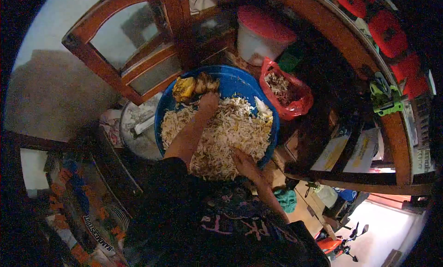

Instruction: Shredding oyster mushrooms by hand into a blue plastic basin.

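A round blue plastic basin (238,74) sits before me, heaped with pale shredded meat (225,128) that looks like chicken. My left hand (209,101) reaches to the far side, right against brown cooked meat pieces (206,82); its fingertips are hidden, so a grip is not clear. Beside these pieces lies a yellow cooked piece (183,89). My right hand (245,161) rests at the near right of the heap, fingers loosely extended onto the shreds. A whitish larger piece (263,106) leans by the basin's right wall.
Right of the basin, a red plastic bag (301,109) holds scraps. Behind stands a white bucket (251,45) with a red lid (266,22). To the left, a round metal tray (129,119) carries a light-coloured long object (144,125). An open wooden cabinet door (129,71) juts in beyond.
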`<action>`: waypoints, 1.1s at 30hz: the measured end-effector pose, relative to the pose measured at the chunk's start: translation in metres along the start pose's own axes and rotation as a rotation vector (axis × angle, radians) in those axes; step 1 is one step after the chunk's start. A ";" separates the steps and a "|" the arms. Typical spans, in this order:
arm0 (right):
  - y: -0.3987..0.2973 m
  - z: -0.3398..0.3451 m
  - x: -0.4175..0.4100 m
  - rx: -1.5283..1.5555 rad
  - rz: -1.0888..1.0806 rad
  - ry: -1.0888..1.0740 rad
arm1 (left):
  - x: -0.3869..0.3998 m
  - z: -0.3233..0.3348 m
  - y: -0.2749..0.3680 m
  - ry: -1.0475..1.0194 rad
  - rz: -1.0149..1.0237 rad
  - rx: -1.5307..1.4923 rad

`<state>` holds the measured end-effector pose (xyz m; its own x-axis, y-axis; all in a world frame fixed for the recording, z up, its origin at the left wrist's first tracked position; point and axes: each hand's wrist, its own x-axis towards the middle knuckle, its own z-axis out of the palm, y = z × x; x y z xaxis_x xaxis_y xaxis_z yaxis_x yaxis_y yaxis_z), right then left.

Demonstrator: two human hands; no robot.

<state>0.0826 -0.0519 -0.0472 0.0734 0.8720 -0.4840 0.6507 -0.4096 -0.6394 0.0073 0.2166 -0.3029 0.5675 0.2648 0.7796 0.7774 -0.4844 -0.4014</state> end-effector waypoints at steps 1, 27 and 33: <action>0.005 -0.003 -0.002 0.002 0.023 0.009 | 0.017 -0.003 0.007 -0.231 -0.038 -0.161; 0.009 0.025 -0.016 0.133 -0.498 0.337 | 0.044 -0.299 -0.034 -0.845 -1.312 -1.626; -0.002 0.012 -0.023 0.018 -0.210 0.256 | 0.059 -0.324 -0.035 -0.856 -1.487 -1.688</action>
<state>0.0709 -0.0744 -0.0423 0.1280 0.9761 -0.1759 0.6581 -0.2162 -0.7212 -0.0749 -0.0212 -0.0869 0.3506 0.8485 -0.3962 0.0527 0.4046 0.9130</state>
